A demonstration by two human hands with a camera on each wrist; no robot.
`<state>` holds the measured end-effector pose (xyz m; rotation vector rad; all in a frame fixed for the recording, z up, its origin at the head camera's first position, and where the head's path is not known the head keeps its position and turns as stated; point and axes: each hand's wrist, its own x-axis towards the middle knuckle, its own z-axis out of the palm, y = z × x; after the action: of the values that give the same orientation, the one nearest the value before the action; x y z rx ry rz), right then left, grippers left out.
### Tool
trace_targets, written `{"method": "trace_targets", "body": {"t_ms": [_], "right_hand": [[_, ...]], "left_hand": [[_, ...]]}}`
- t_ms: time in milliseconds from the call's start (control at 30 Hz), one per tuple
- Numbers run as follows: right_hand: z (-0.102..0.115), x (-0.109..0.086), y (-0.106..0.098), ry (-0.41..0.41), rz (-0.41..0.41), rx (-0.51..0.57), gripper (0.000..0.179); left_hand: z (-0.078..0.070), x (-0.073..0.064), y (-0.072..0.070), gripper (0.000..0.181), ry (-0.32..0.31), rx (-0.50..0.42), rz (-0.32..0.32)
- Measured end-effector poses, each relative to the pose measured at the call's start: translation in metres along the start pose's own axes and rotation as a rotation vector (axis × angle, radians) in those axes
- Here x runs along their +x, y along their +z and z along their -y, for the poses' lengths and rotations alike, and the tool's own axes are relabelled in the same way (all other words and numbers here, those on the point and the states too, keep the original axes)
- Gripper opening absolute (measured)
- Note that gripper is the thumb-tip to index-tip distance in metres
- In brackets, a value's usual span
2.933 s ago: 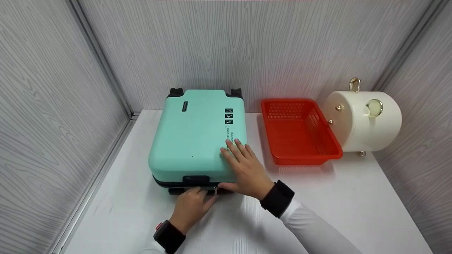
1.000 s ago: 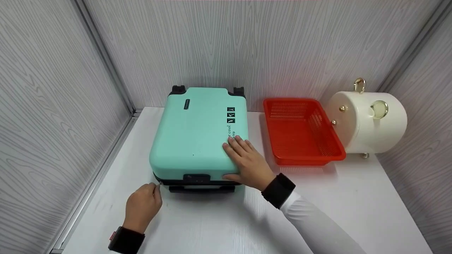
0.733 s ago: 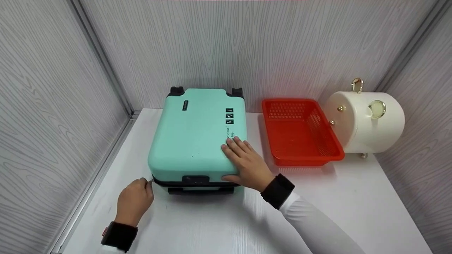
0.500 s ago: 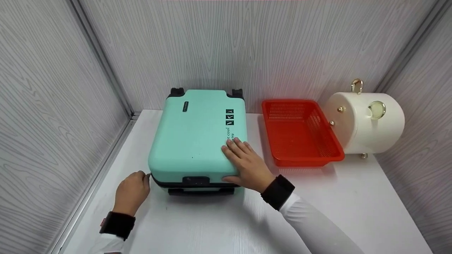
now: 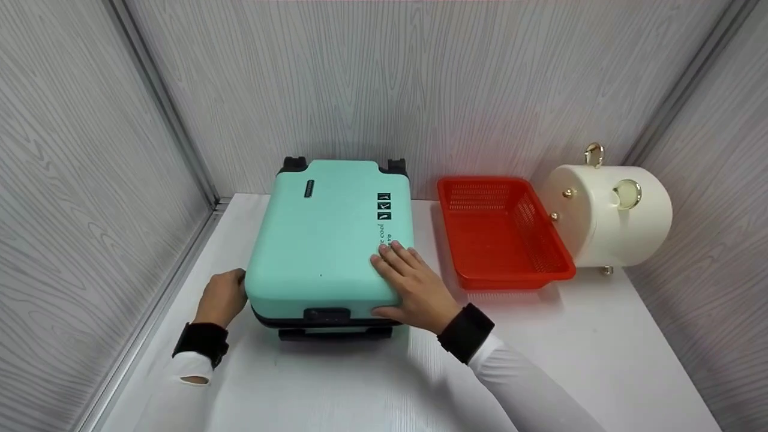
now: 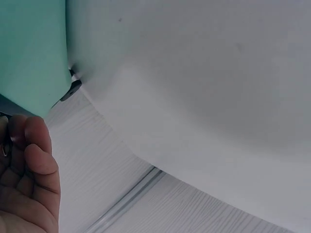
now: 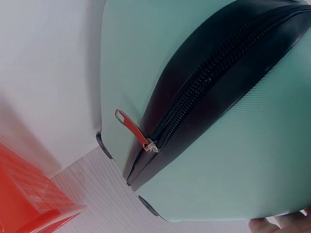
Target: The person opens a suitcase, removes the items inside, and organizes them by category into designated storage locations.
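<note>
A mint-green hard-shell suitcase [image 5: 324, 240] lies flat on the table [image 5: 300, 390], its wheeled end away from the person and its black handle [image 5: 336, 334] at the near end. The left hand [image 5: 222, 298] is at the suitcase's left side, by the near corner, with its fingers curled in; the left wrist view shows a small shiny metal piece [image 6: 6, 149] between them, which seems to be a zipper pull pinched there. The right hand [image 5: 417, 288] lies flat on the suitcase's top near its right edge, fingers extended, gripping nothing. On the suitcase's right flank runs a black zipper [image 7: 214, 65] with a red pull [image 7: 131, 128] hanging toward the wheeled end.

The step in hand looks like working a slider around the suitcase's seam; whether to open or close it cannot be told. It should go best with the pull kept in line with the seam, an even, unhurried draw around the corner, and steady downward pressure from the right palm so that the shell does not twist. Tugging outward could jam the teeth.

To the suitcase's right is a red plastic basket [image 5: 516, 280]; beyond that, a cream cylindrical case [image 5: 630, 231] with gold studs.
</note>
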<state>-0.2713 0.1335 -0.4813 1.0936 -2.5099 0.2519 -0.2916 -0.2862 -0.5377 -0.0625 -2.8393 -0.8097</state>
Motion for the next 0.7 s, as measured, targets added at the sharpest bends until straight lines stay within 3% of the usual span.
{"method": "trace_targets", "body": {"t_ms": [100, 333, 533, 700], "right_hand": [[0.002, 0.000, 0.001, -0.003, 0.004, -0.001, 0.099], [0.003, 0.000, 0.001, 0.003, -0.022, -0.025, 0.097], [0.011, 0.000, 0.004, 0.033, -0.021, -0.060, 0.098], [0.021, 0.003, 0.006, 0.078, -0.046, -0.099, 0.101]], "left_hand": [[0.001, 0.007, 0.000, 0.025, -0.026, -0.018, 0.006], [-0.002, 0.021, 0.001, 0.020, -0.015, 0.000, -0.011], [-0.010, 0.010, -0.013, 0.026, -0.062, -0.016, -0.027], [-0.035, -0.002, -0.035, 0.041, -0.105, -0.166, -0.105]]}}
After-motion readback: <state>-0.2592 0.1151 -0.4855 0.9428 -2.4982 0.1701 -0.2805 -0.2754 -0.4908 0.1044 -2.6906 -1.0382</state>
